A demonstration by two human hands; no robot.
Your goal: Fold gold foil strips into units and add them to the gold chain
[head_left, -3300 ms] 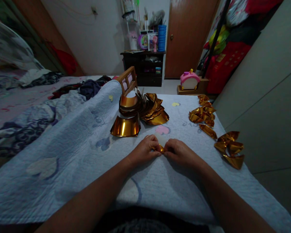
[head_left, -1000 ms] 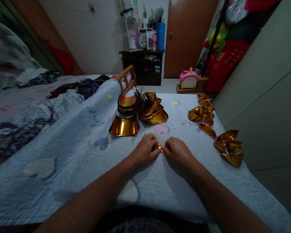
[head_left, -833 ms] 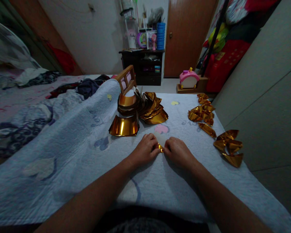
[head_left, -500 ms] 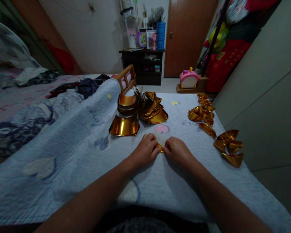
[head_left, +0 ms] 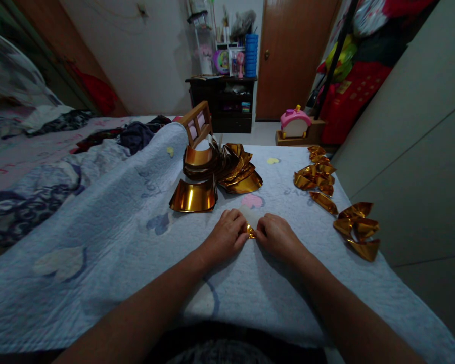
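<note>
My left hand (head_left: 229,233) and my right hand (head_left: 277,236) rest close together on the bed cover, fingers closed on a sheet of gold foil paper (head_left: 251,232). A small folded gold edge shows between the fingertips, and its pale back lies beyond it; my hands hide the rest. Ahead to the left is a fanned stack of gold foil sheets (head_left: 193,196). Over on the right lie several folded gold foil pieces (head_left: 358,227), with more folded foil pieces (head_left: 315,174) behind them.
A pale blue quilted cover (head_left: 136,263) with heart shapes spreads under everything. A small wooden headboard-like frame (head_left: 197,124) stands behind the stack. Farther back are a pink toy case (head_left: 294,124), a dark cabinet (head_left: 222,106) and a wooden door (head_left: 291,60). A pale wardrobe (head_left: 420,177) borders the right side.
Both hands stay in nearly the same place on the foil paper. The gold edge between the fingertips catches slightly more light.
</note>
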